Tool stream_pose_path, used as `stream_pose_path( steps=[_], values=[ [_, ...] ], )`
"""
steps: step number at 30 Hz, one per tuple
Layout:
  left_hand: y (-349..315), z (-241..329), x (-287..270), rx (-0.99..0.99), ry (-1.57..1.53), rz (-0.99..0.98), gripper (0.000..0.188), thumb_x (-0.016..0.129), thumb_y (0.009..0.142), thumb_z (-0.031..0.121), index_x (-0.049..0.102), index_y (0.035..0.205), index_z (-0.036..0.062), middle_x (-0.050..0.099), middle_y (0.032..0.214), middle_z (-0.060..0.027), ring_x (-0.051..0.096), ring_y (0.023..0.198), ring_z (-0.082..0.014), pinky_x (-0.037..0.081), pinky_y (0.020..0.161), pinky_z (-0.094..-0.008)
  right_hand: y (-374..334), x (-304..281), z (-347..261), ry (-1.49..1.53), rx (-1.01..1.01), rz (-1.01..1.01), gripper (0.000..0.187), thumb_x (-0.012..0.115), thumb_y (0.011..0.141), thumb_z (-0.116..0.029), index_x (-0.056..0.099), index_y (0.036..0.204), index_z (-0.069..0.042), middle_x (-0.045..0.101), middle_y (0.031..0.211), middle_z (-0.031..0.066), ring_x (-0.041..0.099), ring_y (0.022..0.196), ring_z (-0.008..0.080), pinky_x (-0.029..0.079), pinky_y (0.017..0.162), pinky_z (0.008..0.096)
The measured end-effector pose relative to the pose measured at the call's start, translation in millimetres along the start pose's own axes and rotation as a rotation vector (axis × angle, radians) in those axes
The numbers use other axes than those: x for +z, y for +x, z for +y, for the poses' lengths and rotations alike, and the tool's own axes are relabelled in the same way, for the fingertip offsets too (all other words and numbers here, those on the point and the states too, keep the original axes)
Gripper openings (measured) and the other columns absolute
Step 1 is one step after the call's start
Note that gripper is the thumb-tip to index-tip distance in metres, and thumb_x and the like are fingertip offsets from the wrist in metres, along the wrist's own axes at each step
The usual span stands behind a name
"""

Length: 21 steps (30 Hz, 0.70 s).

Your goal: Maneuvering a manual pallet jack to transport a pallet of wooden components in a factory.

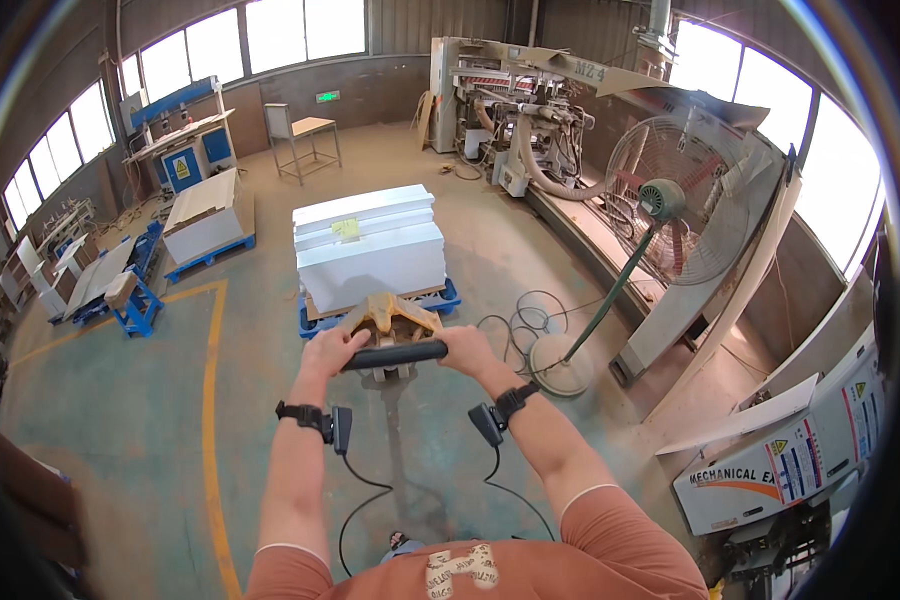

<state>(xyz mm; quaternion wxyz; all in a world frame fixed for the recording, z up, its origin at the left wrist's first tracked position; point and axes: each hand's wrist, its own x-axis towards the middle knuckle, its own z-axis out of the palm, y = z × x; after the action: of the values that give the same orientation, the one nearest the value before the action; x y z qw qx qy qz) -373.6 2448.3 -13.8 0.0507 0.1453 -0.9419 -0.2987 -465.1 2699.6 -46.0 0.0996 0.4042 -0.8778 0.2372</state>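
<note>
My left hand grips the left end of the black bar of a pallet jack handle. Closed round the right end of the same bar is my right hand. The handle's yellow frame rises just beyond the bar. Straight ahead, a stack of white panels with a yellow-green note rests on a blue pallet. The jack's forks are hidden from me.
A large standing fan with a round base and looped cables are to the right, before a long machine. At left are a yellow floor line, another loaded pallet and a blue stand.
</note>
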Motion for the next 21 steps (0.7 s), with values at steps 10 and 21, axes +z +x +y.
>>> stream_pose_path(
  steps=[10,21],
  values=[
    [-209.1,-107.8,165.0,0.055,0.329,-0.607,0.065,0.033,0.082,0.066,0.068,0.078,0.0107,0.065,0.079,-0.0148,0.062,0.080,-0.0328,0.048,0.070,-0.0435,-239.3,126.0,-23.8,0.086,-0.075,-0.769,0.018,0.063,0.072,-0.025,0.055,0.083,-0.013,0.060,0.073,0.0143,0.060,0.072,0.0346,0.047,0.062,0.0448],
    [4.2,-10.2,-18.8,-0.017,-0.016,0.003,0.049,0.048,0.083,0.053,0.066,0.078,0.0073,0.062,0.070,-0.0174,0.062,0.070,-0.0334,0.047,0.059,-0.0408,5.3,3.2,-13.0,0.117,-0.032,-0.039,0.021,0.069,0.061,-0.017,0.059,0.079,-0.012,0.062,0.080,0.0102,0.060,0.077,0.0319,0.048,0.064,0.0411]
  ],
)
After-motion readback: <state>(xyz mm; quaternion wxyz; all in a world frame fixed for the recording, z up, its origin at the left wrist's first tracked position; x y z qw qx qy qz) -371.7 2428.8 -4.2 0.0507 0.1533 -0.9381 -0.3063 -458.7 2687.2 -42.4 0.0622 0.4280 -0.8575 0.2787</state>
